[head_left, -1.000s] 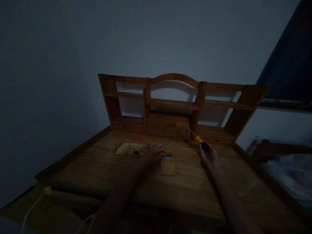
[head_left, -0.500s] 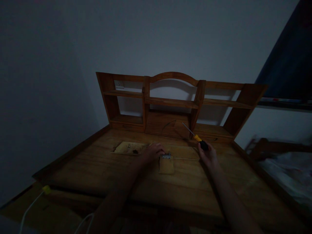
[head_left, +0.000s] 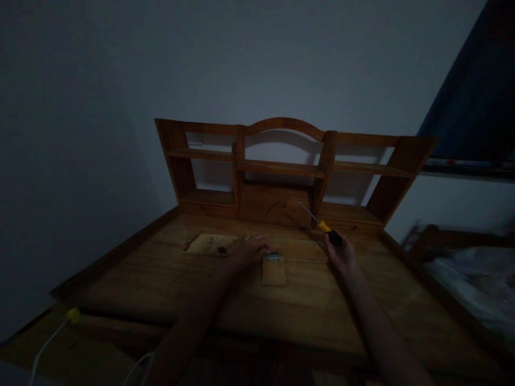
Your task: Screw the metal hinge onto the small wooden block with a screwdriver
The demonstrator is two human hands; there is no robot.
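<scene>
You've got the screwdriver [head_left: 323,225] R of ctr frame, held up at a slant: thin metal shank aimed up-L, handle yellow nr the shank, black behind. Your metal fitting [head_left: 273,257], small & silvery, sits just below ctr, at the top edge of the wood pc [head_left: 273,273], a flat, pale, squarish bit. Pale wood strip [head_left: 207,244] lies flat L of ctr, w/ dark stains; its R end's hidden. Fine detail on fitting too dim to tell.
</scene>
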